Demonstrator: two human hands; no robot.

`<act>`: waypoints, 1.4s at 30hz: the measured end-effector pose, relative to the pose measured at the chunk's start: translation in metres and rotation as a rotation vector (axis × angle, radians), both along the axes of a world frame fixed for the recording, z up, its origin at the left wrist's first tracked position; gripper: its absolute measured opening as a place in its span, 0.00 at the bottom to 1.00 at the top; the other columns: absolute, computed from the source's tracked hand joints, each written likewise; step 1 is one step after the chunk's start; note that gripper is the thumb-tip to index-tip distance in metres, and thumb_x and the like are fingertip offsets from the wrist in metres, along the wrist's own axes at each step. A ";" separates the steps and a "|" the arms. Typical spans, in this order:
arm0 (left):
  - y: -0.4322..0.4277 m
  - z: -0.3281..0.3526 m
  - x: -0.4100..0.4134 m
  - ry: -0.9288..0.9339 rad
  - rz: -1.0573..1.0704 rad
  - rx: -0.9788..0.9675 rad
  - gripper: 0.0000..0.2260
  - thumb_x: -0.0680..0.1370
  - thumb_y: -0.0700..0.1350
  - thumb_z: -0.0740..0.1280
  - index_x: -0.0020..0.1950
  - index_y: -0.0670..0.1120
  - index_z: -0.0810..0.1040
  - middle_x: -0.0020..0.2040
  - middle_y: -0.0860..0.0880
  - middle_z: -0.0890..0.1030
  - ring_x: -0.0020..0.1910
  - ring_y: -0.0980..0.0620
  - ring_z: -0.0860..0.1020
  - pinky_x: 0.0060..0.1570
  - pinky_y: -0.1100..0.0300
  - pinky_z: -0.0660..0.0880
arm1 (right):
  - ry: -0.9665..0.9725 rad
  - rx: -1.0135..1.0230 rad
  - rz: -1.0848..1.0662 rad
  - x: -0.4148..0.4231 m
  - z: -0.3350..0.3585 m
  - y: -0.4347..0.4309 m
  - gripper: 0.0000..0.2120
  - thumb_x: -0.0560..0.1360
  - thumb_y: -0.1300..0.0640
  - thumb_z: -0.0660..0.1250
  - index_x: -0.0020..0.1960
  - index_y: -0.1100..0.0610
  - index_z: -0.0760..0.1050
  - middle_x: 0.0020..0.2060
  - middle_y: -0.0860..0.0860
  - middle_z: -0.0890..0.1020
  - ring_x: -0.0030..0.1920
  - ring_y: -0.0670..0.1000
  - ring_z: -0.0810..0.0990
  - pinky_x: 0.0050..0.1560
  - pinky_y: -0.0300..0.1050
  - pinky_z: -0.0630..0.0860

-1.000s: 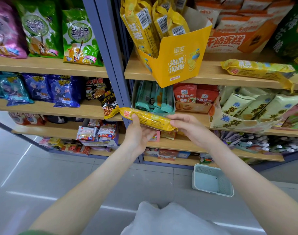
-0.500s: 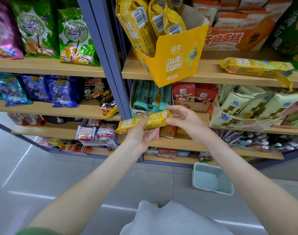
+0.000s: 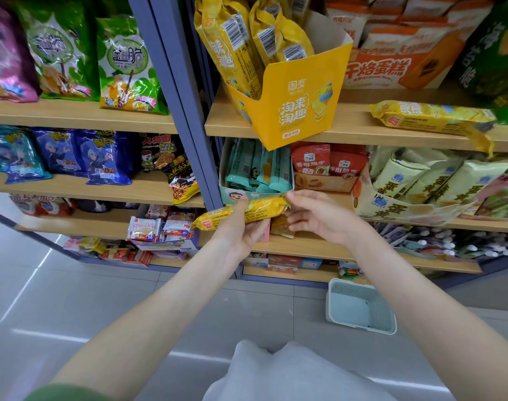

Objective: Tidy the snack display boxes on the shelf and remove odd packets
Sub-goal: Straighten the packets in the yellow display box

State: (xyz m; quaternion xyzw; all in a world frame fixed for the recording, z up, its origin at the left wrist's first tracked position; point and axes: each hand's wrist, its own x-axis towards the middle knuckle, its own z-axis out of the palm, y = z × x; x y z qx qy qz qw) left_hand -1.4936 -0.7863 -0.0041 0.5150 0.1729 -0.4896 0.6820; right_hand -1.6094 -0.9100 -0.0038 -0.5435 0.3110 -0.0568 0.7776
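Thumb on top and fingers curled beneath, the left hand grips the yellow snack packet, held level in front of the teal display box. The right hand is slack-fingered at the packet's right end; whether they touch is unclear. The packet's print is blurred.
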 end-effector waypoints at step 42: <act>-0.006 0.089 0.054 -0.858 -0.028 -0.634 0.12 0.77 0.36 0.66 0.57 0.47 0.70 0.51 0.51 0.82 0.54 0.51 0.81 0.53 0.52 0.80 | -0.366 -1.090 -0.231 -0.001 0.096 -0.017 0.16 0.79 0.64 0.63 0.59 0.45 0.73 0.50 0.38 0.80 0.54 0.39 0.78 0.54 0.32 0.72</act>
